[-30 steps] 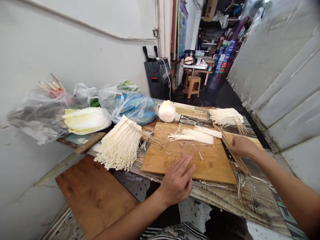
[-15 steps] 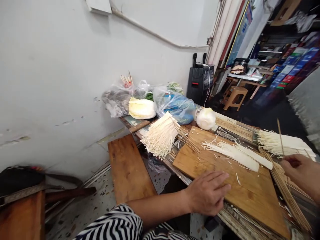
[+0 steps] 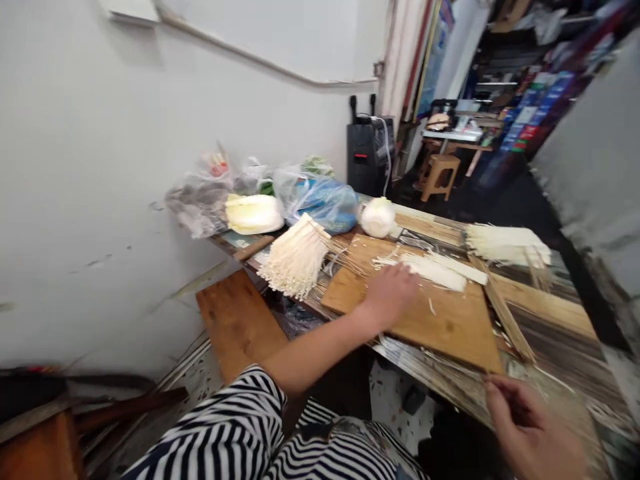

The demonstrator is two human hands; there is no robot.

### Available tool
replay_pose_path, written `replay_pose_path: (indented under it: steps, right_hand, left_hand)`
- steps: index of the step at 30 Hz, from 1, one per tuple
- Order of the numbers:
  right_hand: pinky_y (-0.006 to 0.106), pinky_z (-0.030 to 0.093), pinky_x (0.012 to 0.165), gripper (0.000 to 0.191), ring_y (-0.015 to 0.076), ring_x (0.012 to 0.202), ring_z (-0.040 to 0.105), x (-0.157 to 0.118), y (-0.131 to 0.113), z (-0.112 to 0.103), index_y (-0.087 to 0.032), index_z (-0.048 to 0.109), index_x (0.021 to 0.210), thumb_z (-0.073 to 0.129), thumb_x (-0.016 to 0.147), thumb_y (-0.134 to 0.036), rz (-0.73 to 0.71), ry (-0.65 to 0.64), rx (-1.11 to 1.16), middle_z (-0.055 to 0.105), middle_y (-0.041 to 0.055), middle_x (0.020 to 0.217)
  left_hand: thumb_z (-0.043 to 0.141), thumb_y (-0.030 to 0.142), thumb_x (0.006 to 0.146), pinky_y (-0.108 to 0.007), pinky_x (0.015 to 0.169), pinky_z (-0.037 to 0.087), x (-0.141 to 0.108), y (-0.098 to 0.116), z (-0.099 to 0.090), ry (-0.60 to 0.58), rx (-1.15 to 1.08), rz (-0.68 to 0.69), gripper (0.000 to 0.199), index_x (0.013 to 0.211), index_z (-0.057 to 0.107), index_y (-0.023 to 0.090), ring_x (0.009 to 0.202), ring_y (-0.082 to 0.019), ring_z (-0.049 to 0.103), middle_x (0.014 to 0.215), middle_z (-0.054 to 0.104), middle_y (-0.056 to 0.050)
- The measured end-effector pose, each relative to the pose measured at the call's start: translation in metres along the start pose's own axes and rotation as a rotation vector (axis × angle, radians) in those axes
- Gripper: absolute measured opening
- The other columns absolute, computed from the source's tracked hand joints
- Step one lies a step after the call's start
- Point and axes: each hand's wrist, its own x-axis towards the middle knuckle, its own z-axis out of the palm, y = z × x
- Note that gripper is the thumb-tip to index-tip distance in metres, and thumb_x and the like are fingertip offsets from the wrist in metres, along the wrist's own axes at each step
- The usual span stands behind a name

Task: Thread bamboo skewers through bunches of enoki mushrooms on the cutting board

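My left hand [image 3: 393, 297] is over the wooden cutting board [image 3: 455, 333], blurred, with its fingers stretched out at the loose end of flat strips of enoki mushroom [image 3: 440, 272]. Whether the fingertips touch them I cannot tell. Off the board's near right corner, my right hand [image 3: 535, 423] has thumb and forefinger pinched together, on the bamboo skewer seen there earlier; the skewer barely shows now. A fan of skewered enoki [image 3: 297, 260] lies at the board's left. More enoki [image 3: 507, 245] lies beyond its right side. Loose bamboo skewers [image 3: 507, 317] lie along the right edge.
Behind the board are a round white vegetable [image 3: 379, 217], a napa cabbage [image 3: 255, 214] and a blue plastic bag [image 3: 320, 203]. A wooden handle [image 3: 253, 248] lies at the table's left edge. A black speaker [image 3: 370, 157] stands by the wall; a wooden bench [image 3: 243, 327] is below left.
My left hand has moved from the board's near edge up to the enoki strips. My right hand has come down and nearer, away from the far enoki. The view has swung right.
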Motion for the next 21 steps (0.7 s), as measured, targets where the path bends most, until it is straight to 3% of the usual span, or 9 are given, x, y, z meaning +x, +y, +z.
replay_pose_path:
  steps: [2, 7, 11, 15, 21]
  right_hand:
    - [0.020, 0.053, 0.057, 0.036, 0.0154, 0.062, 0.067, -0.019, -0.007, 0.001, -0.019, 0.067, 0.084, 0.056, 0.079, -0.053, 0.044, 0.018, 0.080, 0.071, 0.0037, 0.074]
    - [0.016, 0.050, 0.054, 0.031, 0.0118, 0.058, 0.065, -0.050, -0.001, 0.001, -0.020, 0.067, 0.082, 0.056, 0.082, -0.049, 0.071, 0.003, 0.117, 0.070, 0.0004, 0.071]
    - [0.014, 0.050, 0.057, 0.030, 0.0109, 0.062, 0.066, -0.062, 0.011, 0.000, -0.021, 0.068, 0.084, 0.055, 0.083, -0.049, 0.062, 0.013, 0.143, 0.070, -0.0006, 0.074]
    - [0.014, 0.049, 0.056, 0.030, 0.0103, 0.061, 0.066, -0.065, 0.017, -0.002, -0.023, 0.068, 0.083, 0.054, 0.084, -0.049, 0.073, 0.031, 0.123, 0.070, -0.0018, 0.073]
    - [0.014, 0.049, 0.054, 0.030, 0.0099, 0.056, 0.064, -0.068, 0.019, -0.006, -0.022, 0.068, 0.081, 0.055, 0.083, -0.049, 0.082, 0.074, 0.165, 0.069, -0.0015, 0.070]
  left_hand:
    - [0.049, 0.023, 0.094, -0.041, 0.101, 0.042, 0.018, -0.004, 0.005, -0.041, 0.046, -0.053, 0.032, 0.123, 0.054, 0.011, 0.121, -0.028, 0.052, 0.129, 0.057, -0.015]
    - [0.050, 0.022, 0.093, -0.037, 0.101, 0.041, 0.046, -0.011, 0.018, -0.139, 0.117, 0.041, 0.032, 0.124, 0.052, 0.012, 0.122, -0.025, 0.050, 0.130, 0.056, -0.013]
    - [0.042, 0.015, 0.094, -0.035, 0.095, 0.044, 0.061, -0.013, 0.022, -0.212, 0.179, 0.055, 0.025, 0.114, 0.058, 0.012, 0.112, -0.023, 0.057, 0.115, 0.064, -0.011]
    - [0.042, 0.015, 0.094, -0.037, 0.090, 0.045, 0.068, -0.011, 0.023, -0.270, 0.221, 0.094, 0.023, 0.101, 0.064, 0.012, 0.103, -0.025, 0.062, 0.104, 0.068, -0.011]
    - [0.045, 0.016, 0.092, -0.035, 0.082, 0.048, 0.064, -0.008, 0.017, -0.309, 0.273, 0.071, 0.023, 0.101, 0.065, 0.012, 0.097, -0.025, 0.065, 0.100, 0.070, -0.013]
